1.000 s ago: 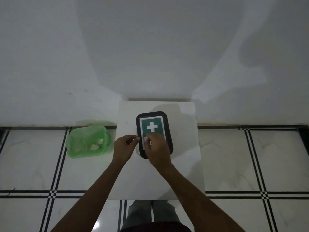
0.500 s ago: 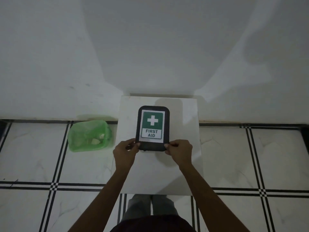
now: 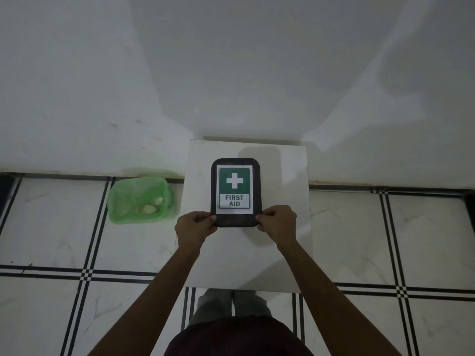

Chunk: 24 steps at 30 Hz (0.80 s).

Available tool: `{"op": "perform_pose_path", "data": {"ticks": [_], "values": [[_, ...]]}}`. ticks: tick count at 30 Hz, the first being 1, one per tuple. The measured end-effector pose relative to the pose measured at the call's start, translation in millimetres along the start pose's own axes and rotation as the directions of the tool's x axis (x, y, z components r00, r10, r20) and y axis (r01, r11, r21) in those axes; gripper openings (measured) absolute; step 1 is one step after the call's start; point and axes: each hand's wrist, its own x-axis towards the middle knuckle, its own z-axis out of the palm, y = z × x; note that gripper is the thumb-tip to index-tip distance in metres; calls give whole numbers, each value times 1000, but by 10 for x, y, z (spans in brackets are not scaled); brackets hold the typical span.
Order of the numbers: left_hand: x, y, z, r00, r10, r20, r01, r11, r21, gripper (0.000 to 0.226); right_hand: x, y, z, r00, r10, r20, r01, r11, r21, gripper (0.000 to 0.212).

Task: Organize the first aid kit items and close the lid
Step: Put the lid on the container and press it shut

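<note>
A black first aid kit box [image 3: 235, 219] with a green and white "FIRST AID" label lies flat on a small white table [image 3: 282, 253], lid shut, its contents hidden. My left hand [image 3: 195, 226] pinches the box's near left corner. At the near right corner my right hand [image 3: 279, 223] grips it the same way. Both forearms reach in from the bottom of the view.
A green plastic basket [image 3: 115, 201] with a few pale scraps inside sits on the floor left of the table. A white wall rises just behind the table. The floor is white tile with black lines. My legs stand at the table's near edge.
My right hand came off the label and took the near right corner; my left hand shifted to the near left corner. The box now sits straight with its whole label showing.
</note>
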Motion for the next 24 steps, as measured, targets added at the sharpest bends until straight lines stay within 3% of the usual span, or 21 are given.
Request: {"op": "perform_pose_path", "data": {"ticks": [6,11,15,20,22,24], "values": [[28,9,-19,998,-46,52,47,999,-12,10,-22,-26,-55,993,91,73,-100,986,133,23],[48,9,53,1000,-24,-5,25,998,64,12,-47,-16,-1,991,118,61,-127,976,179,9],[83,-1,32,999,-54,1,54,995,88,12,-9,9,9,978,189,92,-206,950,235,19],[65,59,141,988,151,38,-154,911,382,25,9,-81,21,995,56,78,-56,998,-5,16],[65,152,193,978,192,87,-210,885,416,31,72,-138,-32,989,62,134,-56,997,-45,22],[135,235,213,987,145,75,-162,915,369,27,140,-185,-80,987,67,144,-66,998,-14,25]]}}
